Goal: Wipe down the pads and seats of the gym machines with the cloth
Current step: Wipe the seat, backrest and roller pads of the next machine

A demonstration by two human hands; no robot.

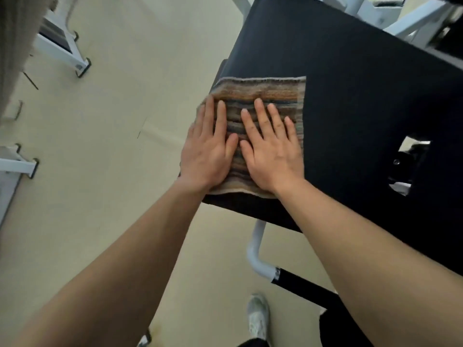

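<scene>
A striped brown, orange and grey cloth [263, 93] lies flat on the near left corner of a large black pad [363, 78] of a gym machine. My left hand [209, 149] presses flat on the cloth's left part, fingers spread, its outer edge near the pad's left edge. My right hand [271, 151] presses flat beside it on the cloth's right part, fingers spread. Both palms cover the cloth's near half; its far edge shows beyond the fingertips.
A white tube with a black grip [295, 279] juts out below the pad. White machine frames [62, 51] stand on the pale floor at left and another frame [413, 21] behind the pad. A cut-out [408, 164] opens in the pad at right. My white shoe [258, 316] is below.
</scene>
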